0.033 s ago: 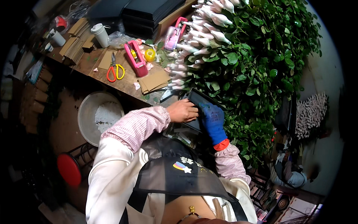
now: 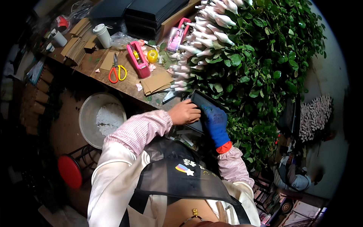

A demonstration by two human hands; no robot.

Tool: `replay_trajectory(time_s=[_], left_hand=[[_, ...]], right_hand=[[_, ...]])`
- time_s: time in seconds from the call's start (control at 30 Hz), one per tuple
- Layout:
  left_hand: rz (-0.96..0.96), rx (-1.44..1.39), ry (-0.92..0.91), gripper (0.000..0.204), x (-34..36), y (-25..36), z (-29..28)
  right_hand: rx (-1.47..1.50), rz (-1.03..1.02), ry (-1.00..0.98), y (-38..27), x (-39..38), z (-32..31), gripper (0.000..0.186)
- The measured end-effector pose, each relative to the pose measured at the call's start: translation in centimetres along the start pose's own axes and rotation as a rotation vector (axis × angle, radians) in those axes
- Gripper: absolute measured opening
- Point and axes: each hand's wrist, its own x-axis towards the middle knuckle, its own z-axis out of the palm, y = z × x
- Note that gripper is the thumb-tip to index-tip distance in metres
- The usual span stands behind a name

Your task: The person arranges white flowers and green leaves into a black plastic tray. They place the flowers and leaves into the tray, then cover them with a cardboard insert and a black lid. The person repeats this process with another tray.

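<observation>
My bare left hand has its fingers curled at the left side of a dark tray. My right hand, in a blue glove with a red cuff, bends over the tray just to the right, fingertips close to the left hand's. What either hand holds is hidden. Rose stems with dense leaves and heads in white net sleeves are piled beside and beyond the tray.
The wooden bench holds scissors, a pink tape dispenser, cardboard pieces, a white cup and black stacks. A basin and red stool stand left; a co-worker is at lower right.
</observation>
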Motion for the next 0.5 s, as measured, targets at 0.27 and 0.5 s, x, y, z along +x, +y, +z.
replay_trajectory(time_s=[0.27,0.5], left_hand=[[-0.961,-0.115,0.273,0.024,-2.6,4.1,1.7],[-1.018,-0.247,0.316,0.024,-2.4,3.3,2.9]], right_hand=[[-0.234,-0.054,-0.063,-1.0,-0.2,-0.6,0.043],[-0.32,-0.097,-0.224,-1.1,0.5,-1.1,0.039]])
